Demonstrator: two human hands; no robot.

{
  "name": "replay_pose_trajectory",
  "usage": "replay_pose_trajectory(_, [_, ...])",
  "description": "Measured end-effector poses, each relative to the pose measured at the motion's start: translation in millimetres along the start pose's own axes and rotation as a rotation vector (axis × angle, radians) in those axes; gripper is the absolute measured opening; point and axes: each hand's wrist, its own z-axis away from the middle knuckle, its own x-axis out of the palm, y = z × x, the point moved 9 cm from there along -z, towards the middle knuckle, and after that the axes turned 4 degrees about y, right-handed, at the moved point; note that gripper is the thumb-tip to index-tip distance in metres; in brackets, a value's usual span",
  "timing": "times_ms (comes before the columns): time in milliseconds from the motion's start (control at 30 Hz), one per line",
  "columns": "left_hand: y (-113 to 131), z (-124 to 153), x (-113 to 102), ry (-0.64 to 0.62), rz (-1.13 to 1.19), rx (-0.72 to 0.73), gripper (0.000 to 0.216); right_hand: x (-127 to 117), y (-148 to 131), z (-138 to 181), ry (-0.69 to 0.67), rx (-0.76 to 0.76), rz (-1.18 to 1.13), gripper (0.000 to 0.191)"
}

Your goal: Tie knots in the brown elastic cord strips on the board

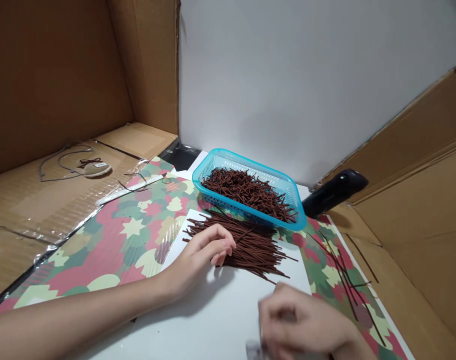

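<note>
My left hand (209,247) is closed, fingers curled, over the left part of a pile of thin brown strips (256,250). One strip (246,232) slants away from its fingertips, across the direction of the others. The pile lies roughly side by side on a white sheet (213,300). Nearer to me, my right hand (303,320) is closed and smeared by motion. A blurred greyish thing (253,349) shows below its fingers at the bottom edge; its kind is unclear. Just behind the pile, a blue plastic basket (301,207) holds many short brown pieces (246,192).
A black handle-like object (335,192) sticks up right of the basket. Loose long strips (348,280) lie on the patterned cover at right. At left are a white blade-like strip (128,190), a small beige item with a brown bow (96,169) and grey cord. Cardboard walls (149,60) stand around.
</note>
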Motion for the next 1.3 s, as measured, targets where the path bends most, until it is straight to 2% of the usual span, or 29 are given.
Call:
replay_pose_trajectory(67, [2.6, -0.4, -1.9, 0.021, -0.019, 0.022, 0.014, -50.6, -8.9, 6.2, 0.479, -0.163, -0.255, 0.034])
replay_pose_trajectory(100, [3.5, -0.6, -2.9, 0.032, -0.025, 0.030, 0.014, -69.6, -10.8, 13.8, 0.664, -0.243, -0.330, 0.035])
replay_pose_trajectory(133, [3.8, -0.7, -3.6, 0.038, -0.030, 0.035, 0.014, -81.6, -10.6, 19.1, 0.781, -0.285, -0.374, 0.036])
replay_pose_trajectory(200, [3.0, -0.7, -3.2, 0.034, -0.054, 0.034, 0.015, -92.1, -9.5, 21.9, 0.873, -0.301, -0.389, 0.037])
replay_pose_trajectory(267, [1.5, -0.1, -1.6, 0.017, -0.111, 0.036, 0.016, -91.0, -8.5, 17.9, 0.863, -0.250, -0.296, 0.031])
replay_pose_trajectory(367, [1.1, 1.1, 1.8, -0.015, -0.280, 0.063, 0.019, -82.5, -12.0, 13.8, 0.861, -0.191, 0.024, 0.020])
replay_pose_trajectory(467, [5.2, 0.8, 3.3, -0.025, -0.437, 0.119, 0.020, -70.7, -21.8, 10.0, 0.865, -0.219, 0.404, 0.014])
replay_pose_trajectory(567, [10.1, -2.2, -1.3, 0.016, -0.517, 0.168, 0.020, -60.4, -25.5, 5.1, 0.838, -0.274, 0.586, 0.011])
replay_pose_trajectory(700, [16.2, -5.5, -9.2, 0.081, -0.670, 0.280, 0.015, -51.4, -20.7, -2.0, 0.756, -0.276, 0.616, 0.010])
replay_pose_trajectory(867, [10.4, -6.6, -7.2, 0.019, -0.877, 0.346, 0.013, -45.9, -20.6, -4.1, 0.719, -0.276, 0.630, 0.009])
replay_pose_trajectory(1000, [8.2, -6.8, -6.1, 0.002, -0.951, 0.360, 0.010, -46.1, -21.5, -4.0, 0.723, -0.281, 0.637, 0.009])
replay_pose_trajectory(1167, [13.3, -8.3, -7.3, 0.018, -0.893, 0.316, 0.013, -48.5, -19.3, -4.1, 0.738, -0.277, 0.630, 0.009])
replay_pose_trajectory(1233, [15.2, -10.4, -12.5, 0.059, -0.805, 0.260, 0.013, -51.8, -19.0, -0.1, 0.797, -0.286, 0.603, 0.010])
replay_pose_trajectory(1300, [12.6, -13.4, -17.2, 0.069, -0.659, 0.164, 0.015, -57.2, -20.7, 8.8, 0.911, -0.306, 0.573, 0.021])
